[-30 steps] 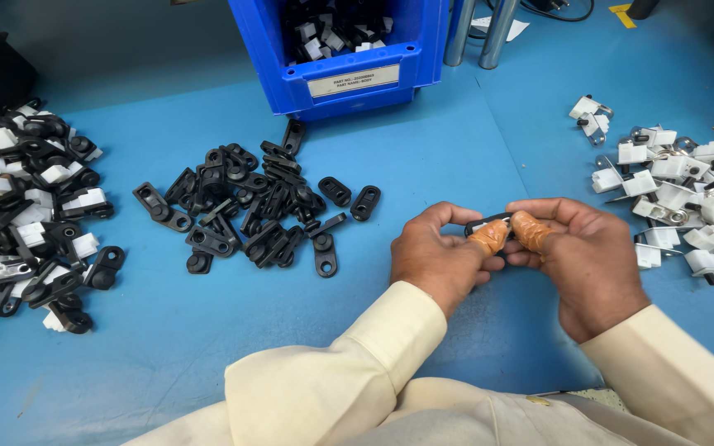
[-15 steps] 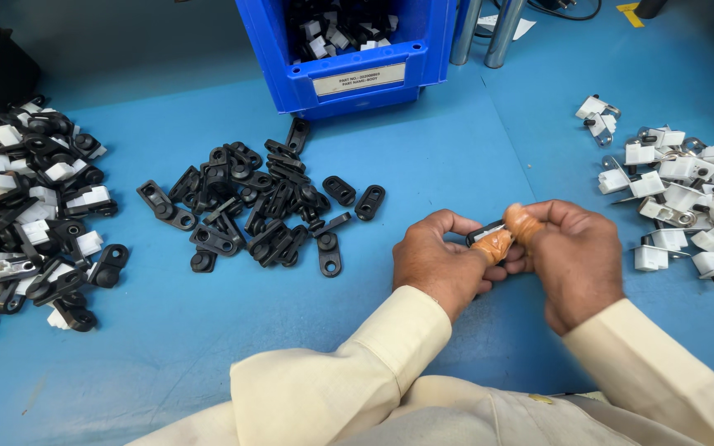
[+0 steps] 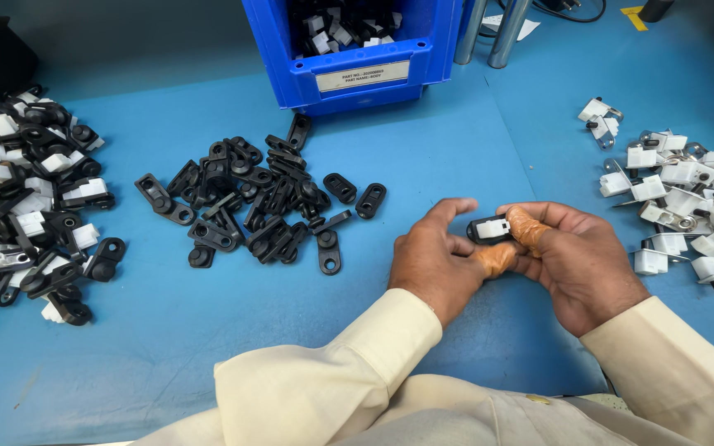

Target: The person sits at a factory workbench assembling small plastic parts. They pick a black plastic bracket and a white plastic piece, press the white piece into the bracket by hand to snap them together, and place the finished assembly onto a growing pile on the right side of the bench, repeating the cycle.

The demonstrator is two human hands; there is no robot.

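My left hand (image 3: 434,258) and my right hand (image 3: 576,263) meet over the blue table, both pinching one small black-and-white part (image 3: 489,229) between thumbs and forefingers. Tan rubber cots cover a fingertip on each hand. A loose heap of black plastic brackets (image 3: 258,202) lies just left of my hands. White-and-metal clips (image 3: 679,194) are scattered to the right, within a hand's width of my right hand. Cream sleeves cover both forearms.
A blue bin (image 3: 357,74) holding black-and-white parts stands at the back centre. A pile of assembled black-and-white parts (image 3: 22,206) fills the left edge. Two metal posts (image 3: 489,29) rise behind the bin.
The hands stay together; the held part has turned so its black body and white insert now show between the fingertips. The view has shifted slightly.
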